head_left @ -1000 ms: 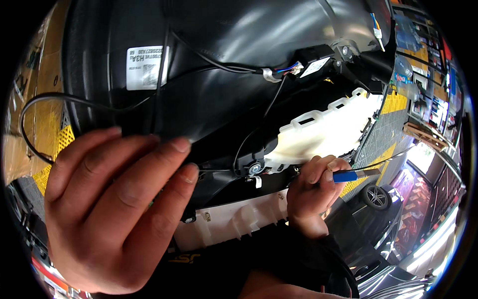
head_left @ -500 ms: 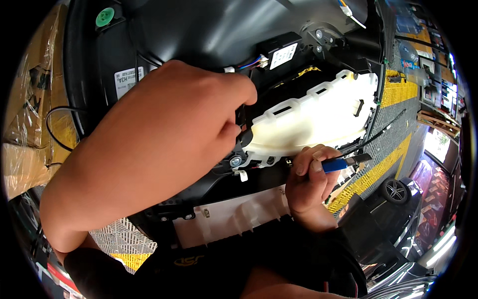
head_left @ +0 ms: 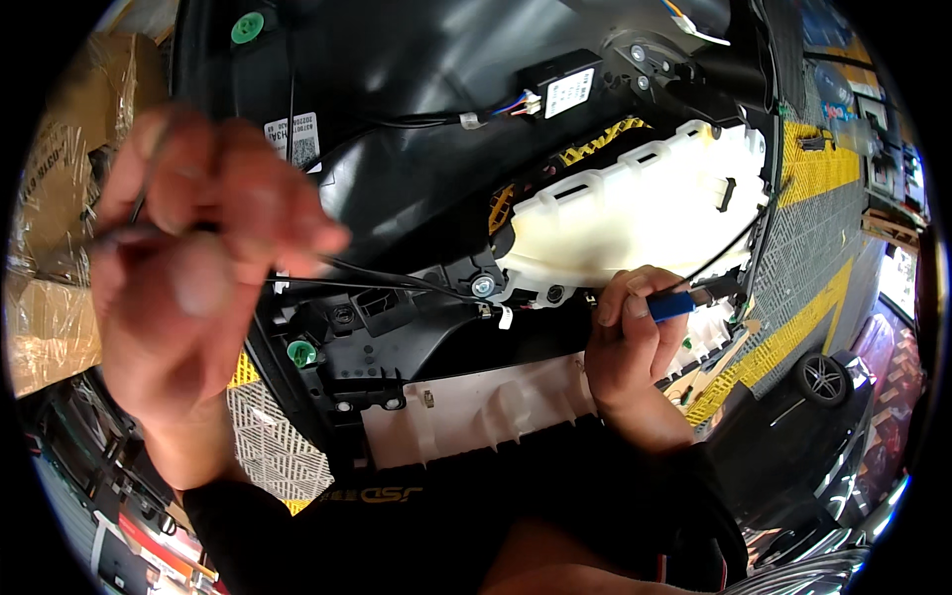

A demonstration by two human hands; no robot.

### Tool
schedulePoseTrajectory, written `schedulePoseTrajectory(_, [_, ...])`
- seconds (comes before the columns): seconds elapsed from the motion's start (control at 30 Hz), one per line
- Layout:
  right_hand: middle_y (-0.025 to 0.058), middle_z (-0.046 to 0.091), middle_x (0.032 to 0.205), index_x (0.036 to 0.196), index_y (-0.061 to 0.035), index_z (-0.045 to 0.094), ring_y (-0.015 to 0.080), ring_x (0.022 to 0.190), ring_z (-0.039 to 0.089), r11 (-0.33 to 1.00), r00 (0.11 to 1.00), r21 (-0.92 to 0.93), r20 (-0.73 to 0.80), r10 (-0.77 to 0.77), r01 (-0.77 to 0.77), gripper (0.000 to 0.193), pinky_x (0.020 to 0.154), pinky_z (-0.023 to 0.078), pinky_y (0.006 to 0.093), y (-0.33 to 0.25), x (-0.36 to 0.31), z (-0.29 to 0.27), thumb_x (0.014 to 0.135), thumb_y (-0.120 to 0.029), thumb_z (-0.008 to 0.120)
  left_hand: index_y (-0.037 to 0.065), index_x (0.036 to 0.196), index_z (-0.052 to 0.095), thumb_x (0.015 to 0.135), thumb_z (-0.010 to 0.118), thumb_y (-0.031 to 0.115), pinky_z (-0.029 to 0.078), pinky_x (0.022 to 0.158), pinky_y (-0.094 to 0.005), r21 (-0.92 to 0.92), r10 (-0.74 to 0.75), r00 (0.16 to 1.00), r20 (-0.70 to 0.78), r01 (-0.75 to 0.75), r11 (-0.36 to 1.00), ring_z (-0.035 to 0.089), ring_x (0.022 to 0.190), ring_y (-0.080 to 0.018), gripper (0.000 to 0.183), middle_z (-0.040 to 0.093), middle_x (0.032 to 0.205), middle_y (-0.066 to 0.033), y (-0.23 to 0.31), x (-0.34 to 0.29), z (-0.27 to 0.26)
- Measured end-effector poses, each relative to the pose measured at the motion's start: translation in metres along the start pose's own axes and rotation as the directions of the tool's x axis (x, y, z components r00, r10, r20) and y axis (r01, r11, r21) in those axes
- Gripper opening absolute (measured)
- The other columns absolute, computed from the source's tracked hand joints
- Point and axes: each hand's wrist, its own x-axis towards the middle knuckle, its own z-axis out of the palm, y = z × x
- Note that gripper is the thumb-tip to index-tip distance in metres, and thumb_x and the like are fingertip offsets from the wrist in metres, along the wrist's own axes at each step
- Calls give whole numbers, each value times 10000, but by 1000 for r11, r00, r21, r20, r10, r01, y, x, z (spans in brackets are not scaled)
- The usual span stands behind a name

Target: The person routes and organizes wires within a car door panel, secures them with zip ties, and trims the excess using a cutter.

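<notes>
In front of me lies a large black moulded car trim panel (head_left: 416, 59), its back side showing. My left hand (head_left: 198, 258), smeared by motion, is raised over its left edge with fingers closed around a thin black cable (head_left: 387, 279). That cable runs right, low over the panel, to a bolt beside the white plastic piece (head_left: 625, 213). At the lower edge of this white piece, my right hand (head_left: 635, 332) grips a blue-handled tool (head_left: 672, 305) with a dark flat end. Another stretch of black cable rises to the right from its fingertips.
A small black module (head_left: 558, 84) with a white label and coloured wires sits on the panel. Green round clips (head_left: 247, 28) dot its edge. Taped cardboard boxes (head_left: 50, 327) stand at left. A dark car wheel (head_left: 822, 381) is at right, past yellow and grey floor tiles (head_left: 808, 327).
My left hand has swung from the panel's middle to its left edge, drawing the black cable along. My right hand keeps the blue-handled tool beside the white piece. The view has shifted slightly.
</notes>
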Motion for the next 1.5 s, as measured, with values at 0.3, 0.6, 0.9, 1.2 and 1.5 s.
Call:
schedulePoseTrajectory(0.3, [83, 648, 887, 1212, 6, 557, 79, 697, 511, 996, 998, -91, 57, 21, -16, 128, 613, 408, 243, -3, 1, -5, 1103, -34, 502, -73, 1713, 310, 1189, 546, 319, 534, 881, -337, -103, 83, 947, -311, -121, 987, 501, 856, -114, 695, 524, 988, 20, 10, -45, -16])
schedulePoseTrajectory(0.6, [69, 614, 906, 1211, 4, 592, 106, 739, 535, 998, 994, -57, 112, 19, -13, 134, 630, 399, 254, -3, 3, -5, 1106, -38, 520, -40, 1568, 594, 1136, 638, 76, 485, 791, -236, 643, 218, 844, -489, 181, 744, 541, 831, -61, 449, 721, 1358, -70, 33, -96, -65])
schedulePoseTrajectory(0.9, [73, 610, 955, 1214, 20, 606, 128, 771, 542, 999, 989, -39, 145, -7, 13, 155, 696, 448, 289, 0, 4, -2, 1106, -15, 500, 80, 1520, 681, 1098, 753, 157, 553, 1108, -325, 920, 672, 735, 91, 195, -339, 682, 1345, -209, 436, 720, 1430, -171, 42, -78, -22])
schedulePoseTrajectory(1.2, [74, 619, 960, 1213, 21, 609, 117, 755, 529, 997, 991, -72, 130, -22, 31, 156, 689, 442, 283, 3, 4, -5, 1103, -10, 503, 37, 1101, 844, 820, 825, 4, 623, 1011, -400, 910, 159, 907, 391, -355, -214, 765, 1188, -336, 283, 805, 1240, -113, -7, -42, 71])
schedulePoseTrajectory(1.5, [74, 629, 924, 1207, 15, 615, 96, 741, 513, 993, 992, -110, 123, -27, 40, 149, 675, 424, 263, 3, 3, -4, 1110, -33, 513, 75, 1132, 848, 902, 764, -59, 594, 908, -400, 956, -70, 954, 293, -289, 56, 756, 1006, -307, 279, 815, 1150, -103, -4, -26, 34])
